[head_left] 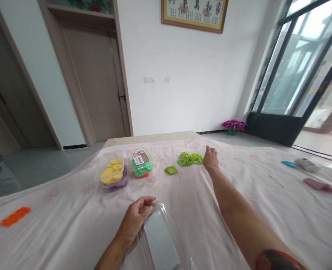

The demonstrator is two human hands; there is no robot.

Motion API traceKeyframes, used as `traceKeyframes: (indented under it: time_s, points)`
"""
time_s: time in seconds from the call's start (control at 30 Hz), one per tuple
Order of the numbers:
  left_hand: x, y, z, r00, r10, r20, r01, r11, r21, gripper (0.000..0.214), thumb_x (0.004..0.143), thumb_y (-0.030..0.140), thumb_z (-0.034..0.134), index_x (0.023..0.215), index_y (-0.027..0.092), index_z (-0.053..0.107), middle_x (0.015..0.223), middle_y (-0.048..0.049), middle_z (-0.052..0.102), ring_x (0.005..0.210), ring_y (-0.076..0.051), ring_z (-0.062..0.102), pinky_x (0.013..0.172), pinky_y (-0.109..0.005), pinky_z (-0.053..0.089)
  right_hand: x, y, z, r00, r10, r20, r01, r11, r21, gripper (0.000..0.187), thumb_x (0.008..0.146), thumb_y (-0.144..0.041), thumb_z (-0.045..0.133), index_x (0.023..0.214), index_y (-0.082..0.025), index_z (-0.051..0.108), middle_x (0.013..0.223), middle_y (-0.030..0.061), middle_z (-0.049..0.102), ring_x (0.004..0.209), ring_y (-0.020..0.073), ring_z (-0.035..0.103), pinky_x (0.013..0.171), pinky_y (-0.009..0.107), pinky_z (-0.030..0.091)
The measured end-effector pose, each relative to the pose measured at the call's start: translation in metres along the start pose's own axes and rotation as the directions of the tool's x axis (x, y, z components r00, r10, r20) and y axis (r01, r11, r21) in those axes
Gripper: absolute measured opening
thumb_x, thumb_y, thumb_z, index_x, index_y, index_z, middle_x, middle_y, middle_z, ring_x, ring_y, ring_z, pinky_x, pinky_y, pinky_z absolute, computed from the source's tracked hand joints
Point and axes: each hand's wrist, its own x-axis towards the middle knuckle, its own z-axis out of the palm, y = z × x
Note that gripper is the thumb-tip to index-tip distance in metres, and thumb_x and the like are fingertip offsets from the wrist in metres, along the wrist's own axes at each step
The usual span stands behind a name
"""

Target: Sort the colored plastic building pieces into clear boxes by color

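My left hand (139, 215) grips the upper left edge of a clear plastic container (162, 240) with a pale label-like panel, close to me at the bottom centre. My right hand (211, 157) is stretched far forward, at the right end of a pile of light green flower-shaped pieces (190, 159). Its fingers are curled together; what they hold, if anything, is hidden. A single green scalloped piece (171, 170) lies apart, left of the pile.
On the cloth at left stand a clear tub with yellow pieces (112, 172) above purple ones (119, 184) and a labelled box of green pieces (142, 168). An orange piece (15, 216) lies far left. A white packet (307, 164) and pink cloth (319, 185) lie at right.
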Motion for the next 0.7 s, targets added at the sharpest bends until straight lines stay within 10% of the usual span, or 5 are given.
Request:
traceKeyframes:
  time_s: [0.33,0.6,0.7]
  points:
    - [0.003,-0.005,-0.003,0.999,-0.012,-0.048,0.006,0.992,-0.124,0.047,0.069,0.043,0.078,0.107,0.017,0.072,0.102,-0.0089,0.073,0.093,-0.021,0.066,0.083,-0.028,0.048,-0.015,-0.034,-0.006,0.897,-0.413,0.160,0.384,0.905,0.183,0.082,0.065,0.008,0.052,0.140,-0.024,0.046,0.132,0.0135,0.050,0.122,0.0293,0.047,0.097,0.038,0.046]
    - [0.001,-0.005,-0.005,0.973,-0.004,-0.229,-0.052,0.970,-0.237,0.043,0.067,0.041,0.077,0.099,0.014,0.068,0.086,-0.0035,0.071,0.068,-0.012,0.057,0.064,-0.022,0.045,-0.099,-0.012,-0.072,0.633,-0.770,0.079,0.665,0.593,0.454,0.085,0.062,0.008,0.038,0.141,-0.022,0.046,0.132,0.0112,0.052,0.124,0.0248,0.048,0.103,0.044,0.044]
    - [0.001,-0.005,-0.006,0.960,0.003,-0.281,-0.084,0.957,-0.278,0.040,0.066,0.040,0.076,0.095,0.015,0.067,0.078,0.0006,0.067,0.064,-0.009,0.054,0.060,-0.020,0.043,-0.122,-0.005,-0.098,0.609,-0.790,0.064,0.667,0.555,0.497,0.084,0.061,0.007,0.037,0.139,-0.024,0.047,0.131,0.0099,0.053,0.124,0.0240,0.049,0.103,0.043,0.045]
